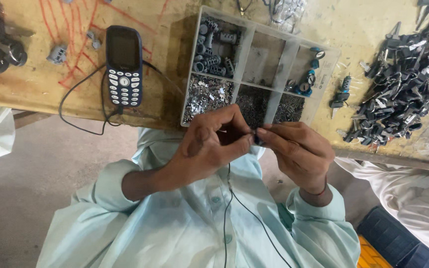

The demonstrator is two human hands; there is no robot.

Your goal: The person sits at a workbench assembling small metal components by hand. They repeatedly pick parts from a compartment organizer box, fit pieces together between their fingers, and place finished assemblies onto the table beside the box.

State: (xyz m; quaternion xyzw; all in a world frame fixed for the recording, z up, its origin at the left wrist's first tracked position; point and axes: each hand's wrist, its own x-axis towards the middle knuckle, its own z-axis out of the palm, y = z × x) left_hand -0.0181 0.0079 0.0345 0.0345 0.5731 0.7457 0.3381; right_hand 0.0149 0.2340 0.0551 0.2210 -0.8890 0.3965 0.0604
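Pinching a small dark part [255, 137] between fingertips, the left hand [209, 144] and right hand [299, 149] meet at frame centre, just below the compartment tray [244, 49] on the worktop [35, 84]; phone [123, 64] upper left.

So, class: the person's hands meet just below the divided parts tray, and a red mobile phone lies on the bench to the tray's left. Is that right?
Not quite. The mobile phone is dark blue, not red, as the head view shows. The rest holds: both hands, left hand and right hand, meet just below the divided parts tray, and the phone lies on the bench to its left.
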